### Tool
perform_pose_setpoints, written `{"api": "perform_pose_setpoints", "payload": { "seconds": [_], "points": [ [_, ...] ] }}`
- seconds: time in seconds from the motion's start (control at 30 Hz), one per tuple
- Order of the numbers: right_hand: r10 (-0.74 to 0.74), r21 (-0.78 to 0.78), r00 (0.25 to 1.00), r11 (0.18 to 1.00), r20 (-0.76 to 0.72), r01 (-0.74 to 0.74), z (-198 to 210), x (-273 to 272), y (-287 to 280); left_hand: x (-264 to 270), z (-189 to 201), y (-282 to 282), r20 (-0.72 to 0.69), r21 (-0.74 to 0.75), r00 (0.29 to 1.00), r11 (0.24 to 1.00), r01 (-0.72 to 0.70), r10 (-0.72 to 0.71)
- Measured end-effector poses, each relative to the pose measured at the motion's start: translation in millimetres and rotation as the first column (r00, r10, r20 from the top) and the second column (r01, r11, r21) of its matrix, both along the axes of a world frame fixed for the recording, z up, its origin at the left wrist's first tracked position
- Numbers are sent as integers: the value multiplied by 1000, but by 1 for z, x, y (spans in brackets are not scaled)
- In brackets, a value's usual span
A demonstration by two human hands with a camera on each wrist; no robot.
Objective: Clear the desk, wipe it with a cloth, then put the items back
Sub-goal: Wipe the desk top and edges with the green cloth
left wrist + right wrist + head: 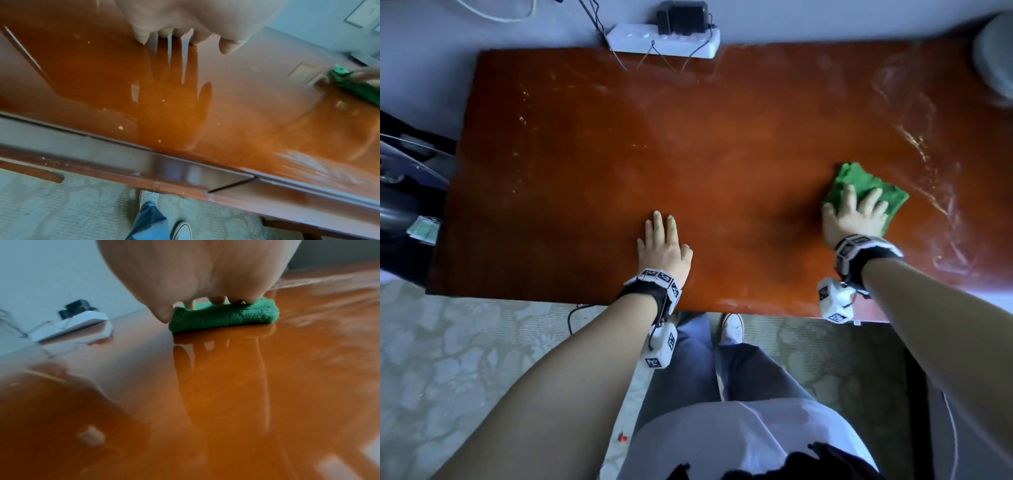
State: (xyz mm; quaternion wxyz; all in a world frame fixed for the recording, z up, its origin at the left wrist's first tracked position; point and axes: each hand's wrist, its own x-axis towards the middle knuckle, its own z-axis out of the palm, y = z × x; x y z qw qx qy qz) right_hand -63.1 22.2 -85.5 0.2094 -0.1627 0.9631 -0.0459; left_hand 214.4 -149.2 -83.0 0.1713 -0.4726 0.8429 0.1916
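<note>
The glossy red-brown desk (619, 164) fills the head view. A folded green cloth (859, 181) lies flat on its right part, and my right hand (854, 214) presses down on it with straight, spread fingers. In the right wrist view the green cloth (226, 316) sits under my right hand's fingertips (218, 300). My left hand (662, 245) rests flat on the bare wood near the front edge, fingers straight; the left wrist view shows the left hand (185, 32) mirrored in the desk (102, 73). The cloth (359, 86) appears far right there.
A white power strip (664, 41) with a black adapter and thin cables lies at the desk's back edge. Wet streaks (928, 178) shine on the right side. A dark chair (404, 192) stands left of the desk, a grey rounded object (996, 58) at the far right.
</note>
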Motion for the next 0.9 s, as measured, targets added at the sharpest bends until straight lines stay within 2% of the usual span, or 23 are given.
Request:
{"api": "perform_pose_setpoints", "payload": {
  "seconds": [0.1,0.2,0.23,0.3,0.37,0.4,0.47,0.53,0.63,0.7,0.77,0.8,0.9],
  "points": [
    [281,-16,959,960,49,-280,2,48,-26,-7,1,13,8,17,999,999,35,-35],
    [573,-108,814,819,96,-564,4,107,-40,-13,2,19,-3,6,999,999,51,-51],
    [627,-130,772,778,105,-614,4,118,-39,-15,1,19,-3,-3,998,998,60,-60],
    [670,-152,734,741,109,-654,4,114,-29,-21,-1,19,2,-30,995,995,96,-96],
    [644,-160,758,763,108,-626,2,88,-13,-29,-4,17,6,-56,989,988,146,-146],
    [587,-161,802,807,113,-568,1,69,-2,-34,-5,16,6,-66,985,982,175,-175],
    [405,-146,909,910,101,-389,0,27,27,-48,-8,15,-5,-86,977,974,211,-213],
    [206,-116,976,974,68,-197,-2,-10,63,-62,-8,14,-17,-83,974,972,222,-224],
    [-71,-16,997,997,40,72,2,-43,100,-84,-8,13,-45,-64,959,959,276,-279],
    [-171,22,984,985,58,170,5,-47,98,-97,-9,11,-56,-55,948,949,310,-313],
    [-157,11,984,988,83,156,10,-37,73,-107,-9,8,-56,-56,939,940,337,-340],
    [-90,-4,992,996,94,90,11,-28,54,-110,-9,5,-54,-57,934,935,351,-354],
    [250,-77,959,967,132,-242,13,15,-7,-118,-8,-5,-44,-70,916,916,396,-399]
  ]
}}
